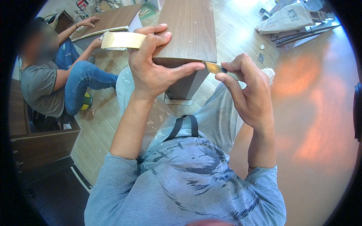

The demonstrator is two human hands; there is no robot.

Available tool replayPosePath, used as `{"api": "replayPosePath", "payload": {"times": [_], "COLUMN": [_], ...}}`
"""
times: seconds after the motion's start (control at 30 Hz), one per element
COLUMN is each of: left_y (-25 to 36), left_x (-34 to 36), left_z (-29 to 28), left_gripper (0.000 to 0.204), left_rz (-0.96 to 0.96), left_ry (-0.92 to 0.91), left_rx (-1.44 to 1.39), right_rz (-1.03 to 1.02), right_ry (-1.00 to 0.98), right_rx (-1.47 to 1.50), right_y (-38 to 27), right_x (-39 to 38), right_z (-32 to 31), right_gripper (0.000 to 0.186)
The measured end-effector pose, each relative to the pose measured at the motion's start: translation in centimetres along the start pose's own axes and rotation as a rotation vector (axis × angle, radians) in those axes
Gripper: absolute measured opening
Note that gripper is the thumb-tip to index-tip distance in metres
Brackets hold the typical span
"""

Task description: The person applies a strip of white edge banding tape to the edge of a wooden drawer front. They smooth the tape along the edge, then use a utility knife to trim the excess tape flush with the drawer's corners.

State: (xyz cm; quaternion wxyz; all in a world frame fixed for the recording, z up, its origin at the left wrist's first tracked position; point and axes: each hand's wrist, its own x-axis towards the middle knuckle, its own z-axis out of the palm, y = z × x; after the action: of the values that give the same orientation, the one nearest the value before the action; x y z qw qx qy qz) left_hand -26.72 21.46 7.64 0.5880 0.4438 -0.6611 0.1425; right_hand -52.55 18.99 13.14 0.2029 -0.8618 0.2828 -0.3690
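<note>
A roll of cream tape (122,40) hangs on my left hand (149,62), partly hidden behind its fingers. That hand's fingertips rest on the top of a brown wood-grain panel (186,28). Its thumb stretches along the panel's near edge toward the right corner. Pinched between the thumb and fingers of my right hand (247,84) is a small putty knife (215,68) with a wide, brass-coloured blade. The blade's end is at the panel's near right corner, close to my left thumb. Most of the knife's handle is hidden in my palm.
A person (43,77) sits at the left by another wood-grain cabinet piece (109,22). A yellow-green can (86,101) stands beside that person. To my right is a large brown glossy board (309,143). A white sack (284,19) lies at the far right.
</note>
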Motion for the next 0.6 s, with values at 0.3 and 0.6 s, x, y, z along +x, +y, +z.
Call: {"api": "replayPosePath", "payload": {"times": [0.3,0.6], "left_y": [0.0,0.3], "left_x": [0.0,-0.3], "left_z": [0.0,-0.2], "left_gripper": [0.082,0.082], "left_rz": [0.009,-0.022], "left_ry": [0.0,0.001], "left_rx": [-0.005,-0.032], "right_rz": [0.051,0.375], "right_ry": [0.022,0.155], "right_rx": [0.038,-0.096], "right_y": [0.1,1.0], "right_x": [-0.4,-0.8], "right_z": [-0.5,-2.9], "right_gripper": [0.025,0.02]}}
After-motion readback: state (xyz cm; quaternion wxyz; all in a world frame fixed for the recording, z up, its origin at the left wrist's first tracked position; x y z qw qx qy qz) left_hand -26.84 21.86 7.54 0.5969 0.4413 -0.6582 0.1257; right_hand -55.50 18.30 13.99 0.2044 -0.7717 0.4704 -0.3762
